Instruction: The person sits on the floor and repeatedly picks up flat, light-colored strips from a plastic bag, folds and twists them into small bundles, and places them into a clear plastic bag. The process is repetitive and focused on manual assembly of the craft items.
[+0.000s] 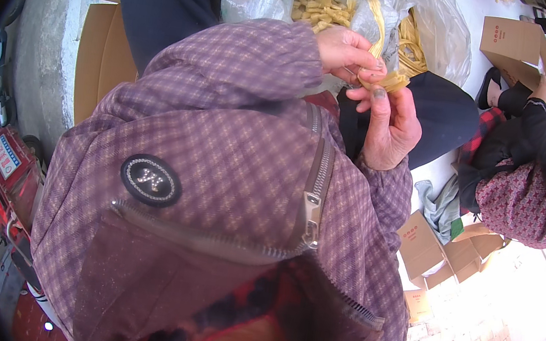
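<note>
A bundle of thin yellow strands (375, 21), like a long soft strip, runs upward from between my hands, with a folded, fanned end at the lower right. My left hand (343, 51) pinches it near the fold, fingers closed. From below, my right hand (393, 127) grips the folded part between thumb and fingers. The fingertips of both hands nearly meet there. Just beyond my left hand, short yellow folded pieces (323, 12) lie heaped in clear plastic. Long yellow strands (409, 45) lie in the clear plastic bag (449, 39) beyond my right hand.
My dark-trousered knees (164, 4) spread either side of the plastic. A cardboard box (98, 64) stands at the left. On the right a co-worker (524, 181) sits by an open carton (516, 47); more cartons (436, 255) and a grey cloth (441, 208) lie nearby. Vehicles (11, 165) line the far left.
</note>
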Demonstrator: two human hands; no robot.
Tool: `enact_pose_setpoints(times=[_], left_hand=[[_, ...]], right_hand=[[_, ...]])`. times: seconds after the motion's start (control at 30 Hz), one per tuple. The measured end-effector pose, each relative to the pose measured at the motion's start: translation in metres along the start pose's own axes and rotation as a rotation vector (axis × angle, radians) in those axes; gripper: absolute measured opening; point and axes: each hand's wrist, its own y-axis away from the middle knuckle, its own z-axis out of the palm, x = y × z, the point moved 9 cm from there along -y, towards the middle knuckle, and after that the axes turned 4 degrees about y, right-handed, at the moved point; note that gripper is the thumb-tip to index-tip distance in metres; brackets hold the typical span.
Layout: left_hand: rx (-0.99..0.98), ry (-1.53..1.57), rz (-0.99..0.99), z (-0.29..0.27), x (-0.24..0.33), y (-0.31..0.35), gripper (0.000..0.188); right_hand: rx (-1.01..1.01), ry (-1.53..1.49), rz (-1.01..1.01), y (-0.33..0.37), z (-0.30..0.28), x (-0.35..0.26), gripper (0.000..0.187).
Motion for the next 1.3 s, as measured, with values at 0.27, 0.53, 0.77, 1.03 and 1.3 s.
enact_pose_setpoints(times=[0.27,0.53,0.77,1.03,1.3], left_hand=[[-0.019,-0.498,0.314,-0.006,-0.003,0.006,0.011],[0.237,-1.087,0.844,0.023,0.072,0.052,0.039],[-0.026,-1.275,1.063,0.026,0.082,0.053,0.023],[0.205,-0.605,0.546,-0.023,0.064,0.034,0.015],[0.18,-0.465,0.49,-0.032,0.051,0.027,0.015]], right_hand=[[0.097,0.694,-0.136,-0.013,0.009,0.035,0.018],[-0.02,0.028,0.305,-0.023,0.01,0.041,0.016],[-0.303,-0.367,0.462,-0.021,0.029,0.05,0.018],[0.006,-0.015,0.209,-0.033,0.017,0.03,0.023],[0.058,0.061,0.041,-0.037,0.007,0.045,0.019]])
